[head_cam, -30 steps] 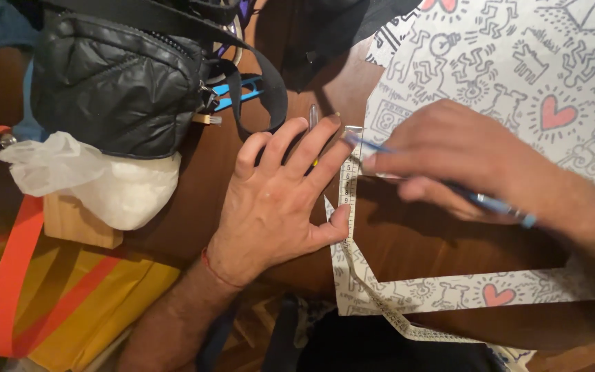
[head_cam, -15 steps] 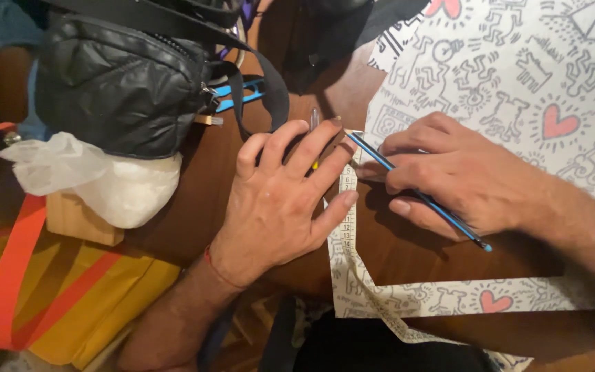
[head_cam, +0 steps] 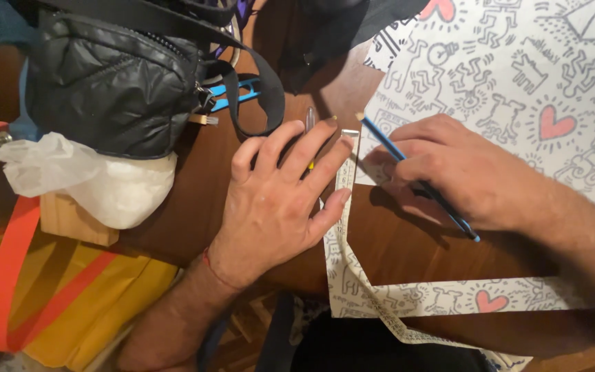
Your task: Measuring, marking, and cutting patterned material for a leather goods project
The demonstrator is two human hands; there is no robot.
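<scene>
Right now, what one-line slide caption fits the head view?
Left hand pins a ruler against the patterned paper while the right hand holds a blue pencil on the wooden table.

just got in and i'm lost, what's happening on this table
A person works at a brown wooden table. The left hand lies flat, pressing down a narrow strip of doodle-printed paper. The right hand holds a blue pencil, its tip at the strip's upper end. A larger sheet of the same paper lies beyond, and a black quilted bag sits to the left.
</scene>
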